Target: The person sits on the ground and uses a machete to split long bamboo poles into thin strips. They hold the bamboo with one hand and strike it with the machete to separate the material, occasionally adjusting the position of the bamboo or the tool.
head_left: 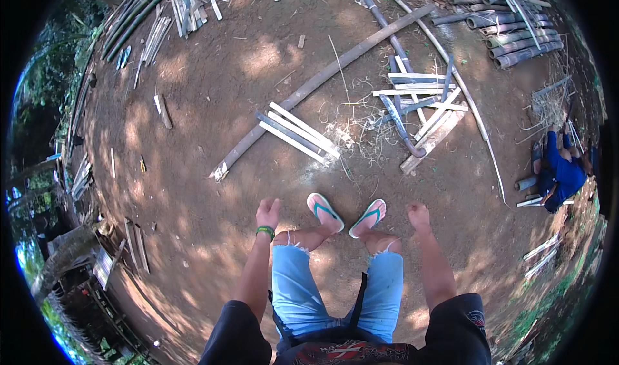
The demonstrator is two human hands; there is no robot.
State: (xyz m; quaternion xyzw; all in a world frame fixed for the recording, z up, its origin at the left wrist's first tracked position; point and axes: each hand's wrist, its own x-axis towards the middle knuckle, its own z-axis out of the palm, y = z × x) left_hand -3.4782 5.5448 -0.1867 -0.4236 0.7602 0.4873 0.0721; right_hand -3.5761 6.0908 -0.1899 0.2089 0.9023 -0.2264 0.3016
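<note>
Open earth beside right hand

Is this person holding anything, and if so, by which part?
Nothing that shows: the left hand and right hand are both curled, apart from the bamboo strips.

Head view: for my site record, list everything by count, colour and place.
Long pole: one, brown, upper centre
Strips: several, mostly pale, centre
Strip pile: many, mostly pale, right of centre
Curved tool: one, dark, on strip pile
Shavings: uncounted, pale, centre
Bamboo stack: many, greyish, upper right
Poles: several, green, upper left
Person: one, blue top, right edge
Trees: many, green, left
Sandals: two, teal straps, on feet
Shorts: one, blue, on thighs
Left hand and right hand: one each, bare, near knees
</note>
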